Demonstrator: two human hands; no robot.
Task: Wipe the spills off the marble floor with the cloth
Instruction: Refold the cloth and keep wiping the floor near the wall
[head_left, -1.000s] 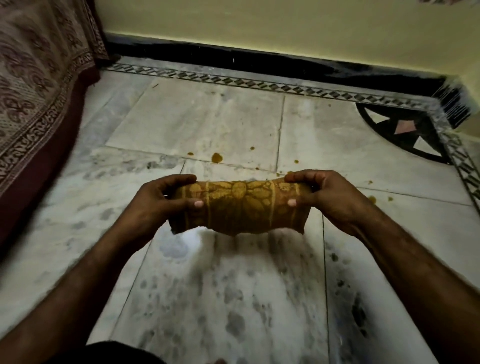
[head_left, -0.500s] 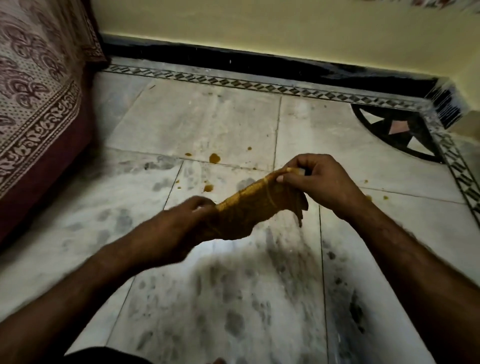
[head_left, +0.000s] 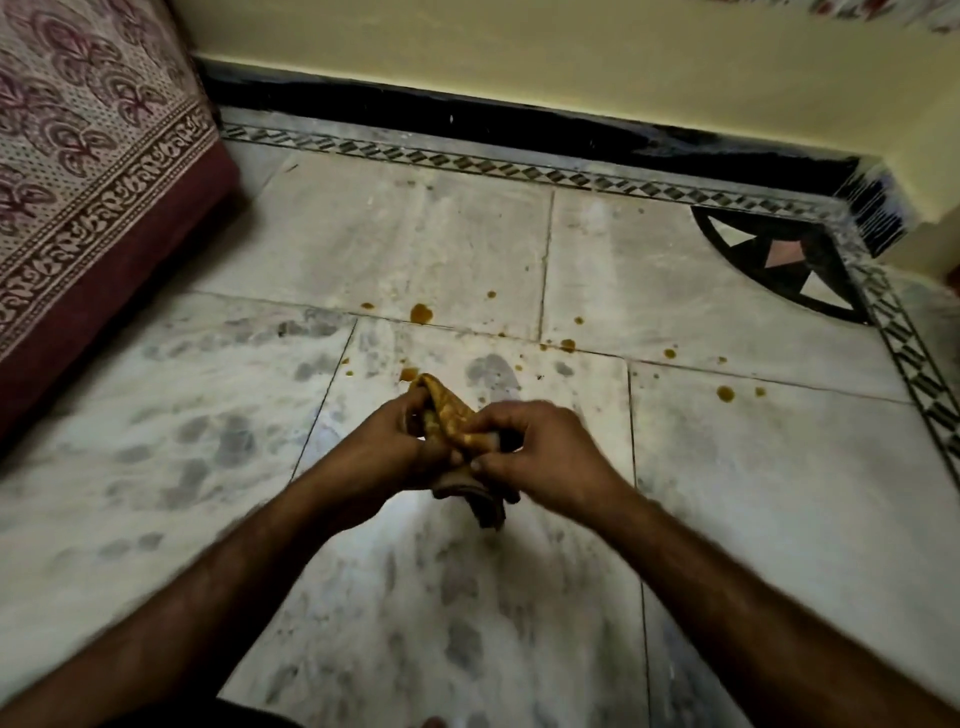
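Ochre patterned cloth (head_left: 448, 415): a second ago stretched wide between the hands, now bunched into a compact wad above the marble floor (head_left: 727, 467). Left hand (head_left: 395, 441) and right hand (head_left: 540, 452) meet, fingers pinching the folds. Long axis runs away from the wearer, upper tip toward the amber spills (head_left: 421, 313). Judged: folding nearly done, wiping not yet begun.

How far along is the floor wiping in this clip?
Nothing looks wiped yet. In hand: the left hand and right hand bunch the yellow cloth above the marble floor. Left: every brown spill, including the large drop, one right of it, and small spots between.
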